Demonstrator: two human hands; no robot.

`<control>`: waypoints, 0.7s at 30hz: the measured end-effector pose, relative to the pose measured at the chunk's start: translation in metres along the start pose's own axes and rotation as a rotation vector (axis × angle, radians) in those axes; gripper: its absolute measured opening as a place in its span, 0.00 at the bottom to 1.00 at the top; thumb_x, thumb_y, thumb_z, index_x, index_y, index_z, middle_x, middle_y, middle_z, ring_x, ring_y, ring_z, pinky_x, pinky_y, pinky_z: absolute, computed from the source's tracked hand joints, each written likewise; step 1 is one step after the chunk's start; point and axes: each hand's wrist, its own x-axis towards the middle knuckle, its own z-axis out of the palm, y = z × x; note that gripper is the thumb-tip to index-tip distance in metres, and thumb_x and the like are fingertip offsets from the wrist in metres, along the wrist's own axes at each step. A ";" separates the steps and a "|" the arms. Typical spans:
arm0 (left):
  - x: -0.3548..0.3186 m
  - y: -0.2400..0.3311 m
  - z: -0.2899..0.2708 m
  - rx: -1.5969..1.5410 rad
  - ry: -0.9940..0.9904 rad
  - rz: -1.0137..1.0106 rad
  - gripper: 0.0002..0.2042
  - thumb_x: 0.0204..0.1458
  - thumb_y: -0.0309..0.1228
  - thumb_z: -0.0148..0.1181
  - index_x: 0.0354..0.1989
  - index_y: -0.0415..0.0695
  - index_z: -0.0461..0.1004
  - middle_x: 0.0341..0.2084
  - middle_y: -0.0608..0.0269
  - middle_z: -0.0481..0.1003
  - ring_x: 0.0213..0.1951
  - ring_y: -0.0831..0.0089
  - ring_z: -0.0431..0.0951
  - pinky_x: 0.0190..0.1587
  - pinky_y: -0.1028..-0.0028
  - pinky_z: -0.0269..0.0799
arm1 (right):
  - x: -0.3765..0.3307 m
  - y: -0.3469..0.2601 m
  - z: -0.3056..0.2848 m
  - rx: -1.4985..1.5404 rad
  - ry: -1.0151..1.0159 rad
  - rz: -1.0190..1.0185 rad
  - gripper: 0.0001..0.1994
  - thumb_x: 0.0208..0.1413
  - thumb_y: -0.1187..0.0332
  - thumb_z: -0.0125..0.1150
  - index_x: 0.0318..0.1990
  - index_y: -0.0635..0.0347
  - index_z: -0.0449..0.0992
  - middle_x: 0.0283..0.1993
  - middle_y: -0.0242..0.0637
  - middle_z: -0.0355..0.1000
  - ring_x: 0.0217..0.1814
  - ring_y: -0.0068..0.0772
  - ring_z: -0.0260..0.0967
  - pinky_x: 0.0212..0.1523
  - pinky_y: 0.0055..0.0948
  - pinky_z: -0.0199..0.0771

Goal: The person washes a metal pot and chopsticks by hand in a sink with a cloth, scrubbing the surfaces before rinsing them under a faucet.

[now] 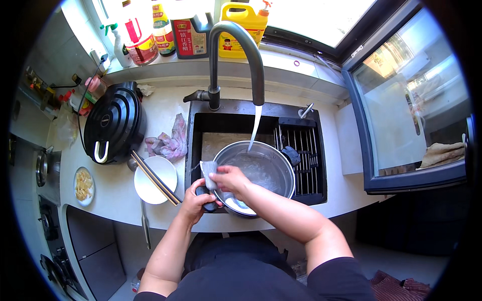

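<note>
A round steel pot (268,188) sits in the dark sink (324,195), with water running into it from the grey faucet (257,75). My left hand (195,201) is closed around the pot's black side handle at the near left. Between the fingers of my right hand (230,179) is a grey cloth (207,171), pressed at the pot's left rim; it is slightly blurred. The pot's other black handle (290,156) rests by the sink's drying rack (306,165). Clear water covers the pot's bottom.
Left of the sink are a white bowl (165,168) with chopsticks (155,177) across it, a crumpled pink cloth (171,143), a black electric cooker (113,123) and a small plate (89,198) of food. Bottles line the windowsill (286,67). An open window (401,110) swings in at the right.
</note>
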 end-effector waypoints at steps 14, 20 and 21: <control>0.030 0.017 0.011 -0.032 0.179 -0.173 0.30 0.37 0.16 0.50 0.55 0.38 0.54 0.25 0.49 0.71 0.25 0.62 0.76 0.30 0.65 0.74 | -0.089 -0.004 -0.122 -1.250 -0.217 -0.714 0.13 0.45 0.59 0.54 0.30 0.60 0.75 0.25 0.40 0.71 0.31 0.42 0.69 0.36 0.38 0.68; 0.050 0.013 0.008 -0.057 0.294 -0.199 0.24 0.40 0.20 0.51 0.50 0.40 0.59 0.23 0.56 0.71 0.24 0.63 0.76 0.24 0.69 0.72 | -0.055 0.025 -0.152 -1.223 0.109 -1.243 0.15 0.49 0.54 0.55 0.25 0.57 0.67 0.23 0.36 0.64 0.30 0.38 0.63 0.36 0.35 0.64; 0.054 0.013 0.006 -0.076 0.316 -0.206 0.21 0.40 0.21 0.51 0.47 0.40 0.61 0.22 0.58 0.71 0.24 0.64 0.76 0.23 0.70 0.72 | -0.047 0.023 -0.149 -1.171 0.119 -1.268 0.18 0.46 0.52 0.57 0.22 0.57 0.65 0.22 0.36 0.65 0.28 0.40 0.64 0.32 0.35 0.64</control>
